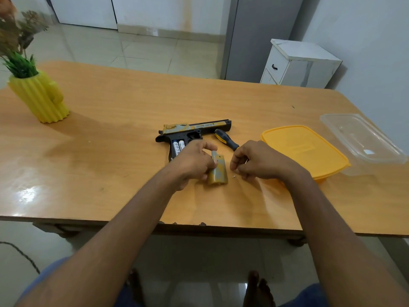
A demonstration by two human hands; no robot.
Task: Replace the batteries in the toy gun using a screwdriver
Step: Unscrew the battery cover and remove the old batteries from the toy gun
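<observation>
Right at the middle of the table, your toy gun (190, 132) lay on its side, barrel pointing right, its grip opened so that two white batteries (178, 146) showed in the compartment. Just near of it, your left hand (194, 162) gripped the gold battery cover (218, 171), fingers curled round its far end while its near end rested on the wood. Your right hand (257, 161) hung just right of the cover with its fingers curled in toward the thumb; whether it pinched anything, I could not tell. A tiny pale screw (233, 176) lay on the table between the cover and that hand. The screwdriver (226, 140), black and yellow in the handle, lay beyond your right hand, near the gun's barrel, its tip end hidden behind your knuckles. Both forearms reached in from the near edge, bare.

The wooden table (110, 151) was glossy, and its near edge was chipped. To the right sat an orange lid (303, 149), and further right a clear plastic container (363, 140), nothing visible inside it. At the far left stood a yellow cactus-shaped vase (41, 96) holding green artificial plants. Beyond the table, pale floor tiles ran to a white wall, and a small white cabinet (298, 63) stood at the far right.
</observation>
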